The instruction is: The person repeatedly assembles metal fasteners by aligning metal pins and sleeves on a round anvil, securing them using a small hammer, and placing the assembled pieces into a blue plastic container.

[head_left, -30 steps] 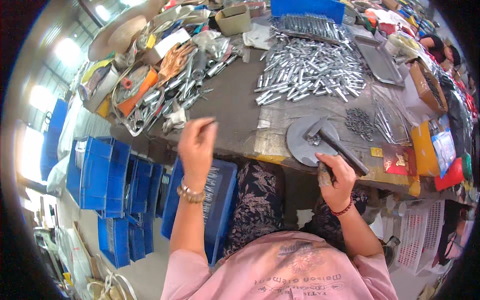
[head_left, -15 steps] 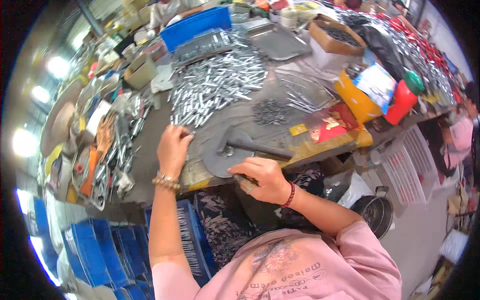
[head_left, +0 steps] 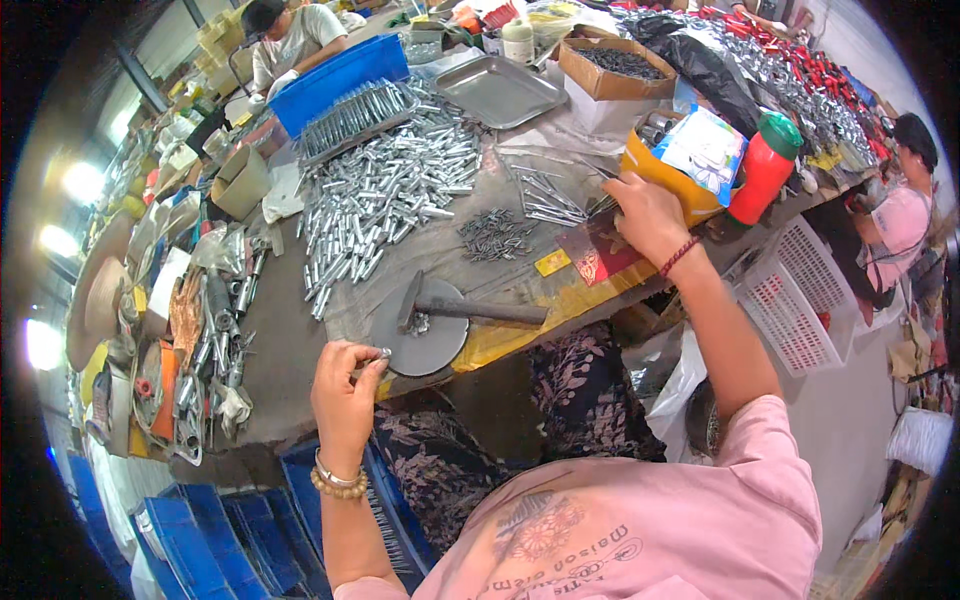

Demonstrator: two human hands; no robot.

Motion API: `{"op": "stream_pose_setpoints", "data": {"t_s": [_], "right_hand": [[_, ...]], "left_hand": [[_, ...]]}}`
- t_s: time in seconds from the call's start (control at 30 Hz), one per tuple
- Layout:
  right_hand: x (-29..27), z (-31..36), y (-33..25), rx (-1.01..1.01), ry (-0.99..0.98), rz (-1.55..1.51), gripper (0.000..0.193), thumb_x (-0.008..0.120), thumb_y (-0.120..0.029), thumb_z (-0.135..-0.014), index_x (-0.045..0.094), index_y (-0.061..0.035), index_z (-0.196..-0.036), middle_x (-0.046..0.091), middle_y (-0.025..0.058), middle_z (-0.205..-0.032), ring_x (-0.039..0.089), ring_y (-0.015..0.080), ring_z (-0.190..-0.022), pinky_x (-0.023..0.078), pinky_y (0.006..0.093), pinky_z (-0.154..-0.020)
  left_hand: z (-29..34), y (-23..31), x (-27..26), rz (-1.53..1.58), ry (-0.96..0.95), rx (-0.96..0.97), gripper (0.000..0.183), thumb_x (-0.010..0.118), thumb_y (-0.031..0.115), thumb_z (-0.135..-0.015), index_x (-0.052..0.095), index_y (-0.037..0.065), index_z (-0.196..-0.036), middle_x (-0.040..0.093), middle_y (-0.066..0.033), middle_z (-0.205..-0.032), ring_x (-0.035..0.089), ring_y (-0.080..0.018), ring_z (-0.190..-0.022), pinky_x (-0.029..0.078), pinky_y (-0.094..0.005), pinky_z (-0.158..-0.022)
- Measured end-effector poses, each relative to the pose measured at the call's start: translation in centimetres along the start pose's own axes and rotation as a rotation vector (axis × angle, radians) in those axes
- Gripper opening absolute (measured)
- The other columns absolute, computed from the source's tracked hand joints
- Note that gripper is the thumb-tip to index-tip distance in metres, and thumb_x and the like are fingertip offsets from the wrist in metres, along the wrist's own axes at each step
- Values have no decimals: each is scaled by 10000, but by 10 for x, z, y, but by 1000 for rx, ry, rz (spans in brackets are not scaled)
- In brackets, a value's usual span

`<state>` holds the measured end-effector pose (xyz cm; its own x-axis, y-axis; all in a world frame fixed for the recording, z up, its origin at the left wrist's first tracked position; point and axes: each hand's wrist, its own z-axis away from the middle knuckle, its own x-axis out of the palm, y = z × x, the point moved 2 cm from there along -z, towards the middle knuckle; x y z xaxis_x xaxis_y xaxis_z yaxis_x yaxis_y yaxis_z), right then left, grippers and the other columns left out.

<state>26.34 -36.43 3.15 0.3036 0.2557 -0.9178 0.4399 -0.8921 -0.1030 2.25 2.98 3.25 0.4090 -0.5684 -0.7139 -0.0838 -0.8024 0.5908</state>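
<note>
My left hand (head_left: 343, 392) is closed at the near edge of the table, thumb and forefinger pinching a small silver metal piece (head_left: 384, 354). Beside it lies a round grey metal plate (head_left: 432, 345). A hammer (head_left: 490, 311) rests across that plate, its head on the plate and its handle pointing right. My right hand (head_left: 648, 218) reaches over the table by a yellow container (head_left: 668, 178), fingers drawn together; what they hold, if anything, I cannot make out. Thin silver rods (head_left: 548, 196) lie just left of it, and a heap of small dark pins (head_left: 494, 235) sits farther left.
A large pile of silver metal tubes (head_left: 390, 190) covers the table's middle, with a blue bin (head_left: 340, 82) behind. A steel tray (head_left: 500, 90), a cardboard box (head_left: 615, 70) and a red bottle with green cap (head_left: 765, 170) stand farther back. Tools crowd the left; co-workers sit beyond.
My right hand has moved from beside the hammer handle to the far right, near the rods and yellow container. My left hand is now beside the plate's near left edge. The view has shifted.
</note>
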Motion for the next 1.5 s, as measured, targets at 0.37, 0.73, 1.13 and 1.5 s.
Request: {"op": "stream_pose_setpoints", "data": {"t_s": [0.37,0.73,1.13,1.5], "right_hand": [[37,-48,10,-333,-219,220,161,695,-63,-817,731,-64,-973,744,179,-989,734,406,-968,583,528,-836],[13,-51,-49,-273,-234,55,219,700,-146,-839,760,-42,-1023,764,197,-976,748,413,-998,590,535,-875],[45,-58,-48,-309,-266,164,263,744,-110,-805,727,-51,-1060,742,185,-1047,737,398,-1028,586,511,-890],[23,-53,-51,-391,-35,-30,220,675,-40,-856,768,-134,-1032,679,126,-1018,737,370,-980,597,509,-839]], "left_hand": [[-1,16,13,-62,-14,93,98,794,140,-887,755,65,-936,698,-98,-978,682,-320,-948,545,-434,-833],[4,21,16,-66,18,65,129,809,184,-892,803,81,-970,677,-72,-945,664,-300,-935,531,-425,-824],[3,18,20,-77,32,102,152,807,172,-900,804,88,-1027,664,-72,-974,645,-295,-973,528,-424,-843],[5,18,20,-45,40,48,151,821,166,-886,808,80,-1010,669,-65,-959,653,-288,-952,530,-417,-813]]}}
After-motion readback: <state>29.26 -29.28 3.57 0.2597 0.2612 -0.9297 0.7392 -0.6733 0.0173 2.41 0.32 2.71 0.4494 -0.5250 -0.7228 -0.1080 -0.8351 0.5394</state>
